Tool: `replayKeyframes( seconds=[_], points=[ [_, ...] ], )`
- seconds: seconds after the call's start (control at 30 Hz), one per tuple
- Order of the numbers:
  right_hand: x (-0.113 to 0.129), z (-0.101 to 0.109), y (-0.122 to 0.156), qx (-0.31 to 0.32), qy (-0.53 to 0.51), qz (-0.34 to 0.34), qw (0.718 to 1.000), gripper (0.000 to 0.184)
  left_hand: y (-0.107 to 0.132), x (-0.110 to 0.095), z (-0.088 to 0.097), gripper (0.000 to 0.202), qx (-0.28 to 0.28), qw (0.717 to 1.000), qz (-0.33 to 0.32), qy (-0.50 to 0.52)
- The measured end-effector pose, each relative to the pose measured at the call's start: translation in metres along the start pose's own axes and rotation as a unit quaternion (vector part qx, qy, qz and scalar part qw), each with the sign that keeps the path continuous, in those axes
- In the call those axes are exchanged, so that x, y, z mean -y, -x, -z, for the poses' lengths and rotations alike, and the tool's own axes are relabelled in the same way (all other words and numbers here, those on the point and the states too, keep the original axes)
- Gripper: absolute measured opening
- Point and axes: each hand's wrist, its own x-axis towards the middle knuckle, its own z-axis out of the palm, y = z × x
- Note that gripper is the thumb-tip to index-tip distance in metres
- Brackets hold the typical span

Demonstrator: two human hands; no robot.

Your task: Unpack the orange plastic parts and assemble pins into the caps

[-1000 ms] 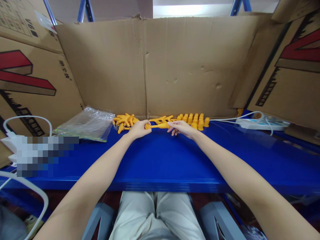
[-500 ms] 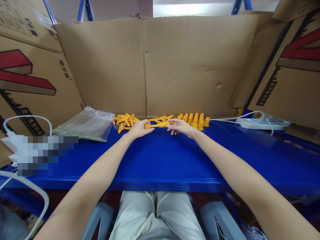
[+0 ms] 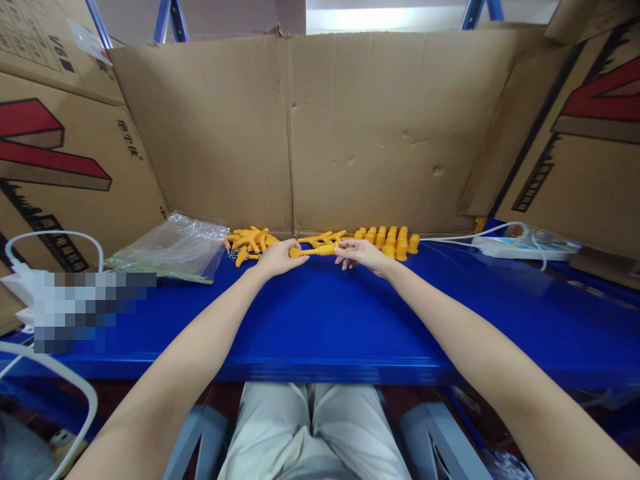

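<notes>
Between my hands, above the blue tabletop, lies a slim orange plastic piece (image 3: 325,249) with a ribbed stem and a thicker section on the right. My left hand (image 3: 277,259) is closed on its knobbed left end. My right hand (image 3: 361,253) pinches the thicker right end, fingertips wrapped round it. Behind the hands rest orange branch-shaped pieces (image 3: 325,237). More branched orange pieces (image 3: 249,239), with small metal chains beside them, form a pile left of my left hand. Several orange cup-like pieces (image 3: 401,245) stand in rows just right of my right hand.
A clear plastic bag (image 3: 173,247) lies left on the blue table (image 3: 330,320). A white power strip (image 3: 525,248) with cables sits at the right. Cardboard walls (image 3: 390,133) enclose the back and sides. White cables (image 3: 55,235) and a blurred-out patch are at far left.
Almost nothing differs. My right hand's fingers have shifted very slightly on the orange piece's right end; my left hand keeps its hold.
</notes>
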Motion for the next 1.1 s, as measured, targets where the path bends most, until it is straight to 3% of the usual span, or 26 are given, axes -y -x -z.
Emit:
replayKeyframes(
  seconds=[0.17,0.3,0.37,0.47,0.53,0.6,0.67,0.9,1.1],
  points=[
    [-0.003,0.000,-0.002,0.014,0.033,0.022,0.999,0.035,0.000,0.000,0.001,0.034,-0.001,1.000,0.011,0.029],
    [-0.009,0.002,-0.007,0.008,0.166,0.095,0.982,0.039,-0.001,-0.001,0.003,0.034,0.001,0.998,0.017,0.052],
    [-0.011,0.002,-0.008,-0.032,0.257,0.199,0.945,0.042,-0.001,-0.002,0.004,0.035,0.009,0.998,0.021,0.063],
    [-0.010,0.000,-0.008,-0.057,0.383,0.333,0.860,0.040,-0.001,-0.005,0.004,0.037,0.031,0.995,0.025,0.095],
    [-0.007,-0.002,-0.007,-0.056,0.440,0.358,0.821,0.030,0.000,-0.007,0.004,0.037,0.041,0.993,0.026,0.110],
    [-0.005,-0.002,-0.006,-0.051,0.461,0.361,0.809,0.024,0.000,-0.008,0.004,0.037,0.034,0.994,0.021,0.103],
    [-0.003,-0.002,-0.006,-0.037,0.449,0.357,0.818,0.024,0.000,-0.010,0.004,0.036,0.019,0.996,0.014,0.086],
    [0.005,0.001,-0.002,0.000,0.354,0.261,0.898,0.033,0.002,-0.016,0.005,0.038,0.007,0.999,0.000,0.032],
    [0.012,0.004,0.001,0.021,0.301,0.184,0.936,0.045,0.004,-0.018,0.008,0.037,-0.014,0.999,-0.039,-0.008]
  ],
)
